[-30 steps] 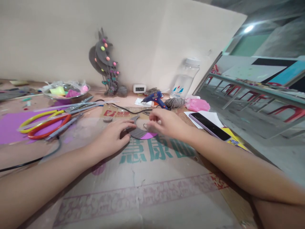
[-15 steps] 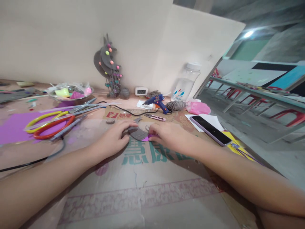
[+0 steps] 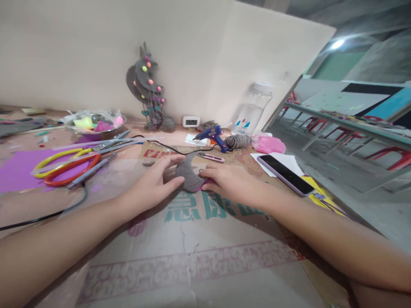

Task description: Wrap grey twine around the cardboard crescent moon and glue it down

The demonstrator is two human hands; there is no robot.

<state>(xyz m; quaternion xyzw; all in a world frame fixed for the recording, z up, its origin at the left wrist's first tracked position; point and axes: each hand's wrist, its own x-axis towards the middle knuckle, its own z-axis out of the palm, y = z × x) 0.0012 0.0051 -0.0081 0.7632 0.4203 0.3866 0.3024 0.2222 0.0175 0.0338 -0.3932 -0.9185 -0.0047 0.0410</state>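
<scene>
A grey yarn-wrapped crescent (image 3: 189, 175) is held between my two hands, just above or on the cardboard. My left hand (image 3: 157, 177) grips its left edge, thumb at the near side and fingers at the far side. At the right tip, a bit of purple shows where the fingers of my right hand (image 3: 221, 179) pinch; a small loop of yarn pokes up beside them. Behind the crescent lie pink-handled thread snips (image 3: 210, 158). Further back are a blue hot glue gun (image 3: 215, 136) and a coil of grey yarn (image 3: 238, 141).
Printed cardboard (image 3: 192, 273) covers the table. To the left lie scissors with yellow and red handles (image 3: 72, 169) and purple sheet (image 3: 16, 169). A phone (image 3: 285, 174) and water bottle (image 3: 252, 111) stand right. A bowl (image 3: 96, 132), timer (image 3: 191, 122) and decorated moon hanging (image 3: 146, 85) are behind.
The crescent has tilted up, so more of its grey wrapped face shows and less of the purple. My left thumb has moved right onto its near edge.
</scene>
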